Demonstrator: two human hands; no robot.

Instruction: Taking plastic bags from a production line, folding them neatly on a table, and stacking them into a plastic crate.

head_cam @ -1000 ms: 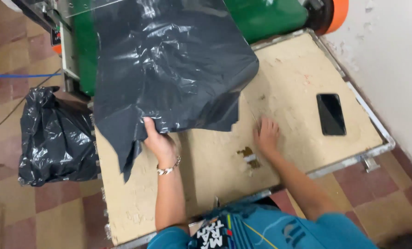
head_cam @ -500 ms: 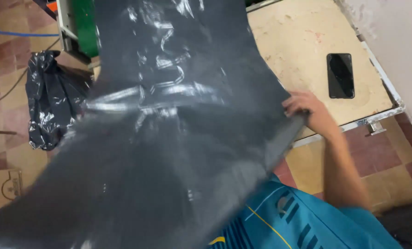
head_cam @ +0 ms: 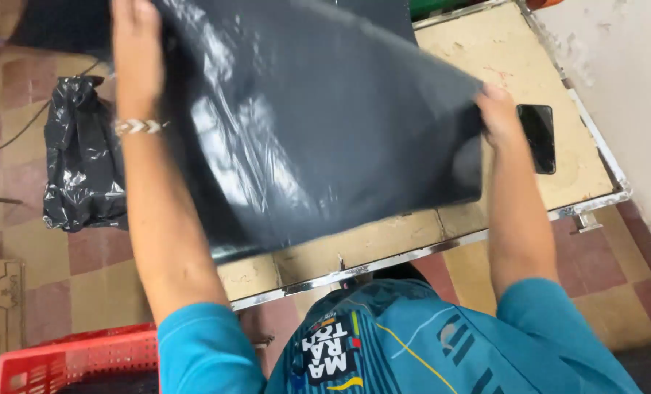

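Observation:
A large dark grey plastic sheet is stretched out above the beige metal-edged table. My left hand grips its left edge, raised high near the top of the view; a beaded bracelet sits on that wrist. My right hand grips the sheet's right edge, just left of a black phone lying on the table. The sheet hides most of the tabletop under it.
A filled black plastic bag stands on the tiled floor left of the table. A red plastic crate is at the bottom left. A white wall runs along the right side.
The sheet has been pulled up off the table and spread between both hands. My left hand rose and went left, and my right hand took hold of the right edge.

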